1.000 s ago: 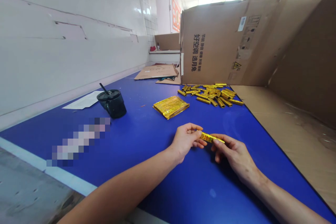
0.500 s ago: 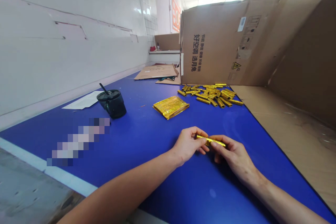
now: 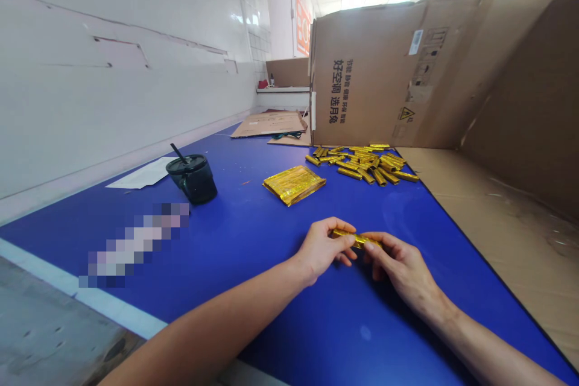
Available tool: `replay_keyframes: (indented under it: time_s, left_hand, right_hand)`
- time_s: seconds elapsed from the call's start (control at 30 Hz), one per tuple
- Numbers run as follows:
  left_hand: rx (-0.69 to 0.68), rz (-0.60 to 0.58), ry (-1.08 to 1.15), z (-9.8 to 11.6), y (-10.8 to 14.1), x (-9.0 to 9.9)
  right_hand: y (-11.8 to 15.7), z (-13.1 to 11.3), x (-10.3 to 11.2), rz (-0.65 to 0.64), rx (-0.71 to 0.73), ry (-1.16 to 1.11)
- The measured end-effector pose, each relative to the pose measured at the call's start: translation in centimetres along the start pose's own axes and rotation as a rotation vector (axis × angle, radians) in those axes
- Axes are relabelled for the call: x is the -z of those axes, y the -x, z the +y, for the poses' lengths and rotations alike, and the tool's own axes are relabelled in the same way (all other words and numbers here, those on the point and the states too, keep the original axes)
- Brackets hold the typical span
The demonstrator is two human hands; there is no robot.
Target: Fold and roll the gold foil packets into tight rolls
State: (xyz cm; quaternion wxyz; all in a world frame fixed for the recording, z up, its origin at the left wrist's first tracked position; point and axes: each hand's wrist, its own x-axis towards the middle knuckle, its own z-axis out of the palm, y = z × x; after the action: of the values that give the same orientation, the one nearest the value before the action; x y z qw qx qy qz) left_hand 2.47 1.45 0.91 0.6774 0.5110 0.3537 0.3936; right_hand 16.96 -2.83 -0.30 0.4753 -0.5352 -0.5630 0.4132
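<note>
A gold tube (image 3: 360,242) is held over the worktop (image 3: 253,235) – pinched almost closed at one end by the left grip (image 3: 326,246), at the other by the right grip (image 3: 402,260). The step in hand is judged to be its shaping; an even, light pinch seems called for next. Beyond both grips, a flat stack (image 3: 294,184) and a pile (image 3: 360,158) are seen.
</note>
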Motion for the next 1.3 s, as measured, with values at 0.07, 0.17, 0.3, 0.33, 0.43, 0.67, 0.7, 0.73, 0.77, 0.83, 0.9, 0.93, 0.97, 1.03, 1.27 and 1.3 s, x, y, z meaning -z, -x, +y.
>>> replay_keyframes:
  time_s: [0.07, 0.17, 0.3, 0.33, 0.43, 0.67, 0.7, 0.73, 0.77, 0.83, 0.9, 0.93, 0.97, 1.03, 1.27, 1.3]
  left_hand:
    - [0.001, 0.020, -0.001, 0.1, 0.0, 0.0]
    - [0.012, 0.044, 0.001, 0.1, 0.0, 0.0]
    - [0.017, 0.013, -0.016, 0.0, 0.1, -0.1]
    - [0.021, 0.014, -0.022, 0.0, 0.1, -0.2]
    - [0.034, 0.020, -0.034, 0.0, 0.2, -0.2]
    - [0.035, 0.016, -0.006, 0.1, 0.2, -0.1]
    - [0.035, 0.017, -0.005, 0.0, 0.2, -0.1]
    - [0.030, 0.026, -0.012, 0.1, 0.1, -0.1]
    - [0.021, 0.046, -0.030, 0.1, 0.0, 0.0]
    - [-0.016, 0.121, -0.114, 0.6, -0.5, 0.4]
    - [-0.073, 0.220, -0.284, 1.6, -1.1, 1.4]
    - [-0.106, 0.270, -0.408, 2.4, -1.4, 2.1]
    - [-0.140, 0.298, -0.578, 3.2, -1.5, 2.9]
    - [-0.204, 0.262, -1.052, 5.1, -1.3, 5.2]
    - [0.350, 0.510, -1.823, 9.1, 5.5, 19.5]
    - [0.399, 0.642, -1.854, 9.3, 6.7, 22.0]
  right_hand:
    - [-0.1, 0.1, 0.0, 0.013, 0.007, -0.020]
    - [-0.1, 0.0, 0.0, 0.022, 0.016, -0.009]
    - [0.0, -0.3, 0.0, 0.023, -0.001, 0.024]
    - [0.0, -0.4, 0.0, 0.024, -0.003, 0.025]
    - [0.0, -0.4, 0.1, 0.023, 0.005, 0.021]
    - [0.1, -0.6, -0.1, 0.036, 0.011, 0.001]
    - [0.1, -0.6, -0.1, 0.038, 0.015, -0.004]
    - [0.1, -0.5, 0.0, 0.044, 0.017, -0.007]
    - [0.0, -0.3, 0.0, 0.057, 0.018, -0.007]
    - [-0.2, 0.0, 0.3, 0.093, 0.016, -0.005]
    - [-0.5, 0.5, 0.5, 0.129, 0.012, -0.006]
    - [-0.7, 0.6, 0.7, 0.143, 0.010, -0.008]
    - [-0.8, 0.8, 0.8, 0.152, 0.007, -0.011]
    - [-1.0, 0.9, 0.9, 0.159, 0.001, -0.018]
    - [-0.9, 0.9, 0.9, 0.162, 0.000, -0.031]
    - [-1.0, 0.9, 0.8, 0.161, -0.001, -0.031]
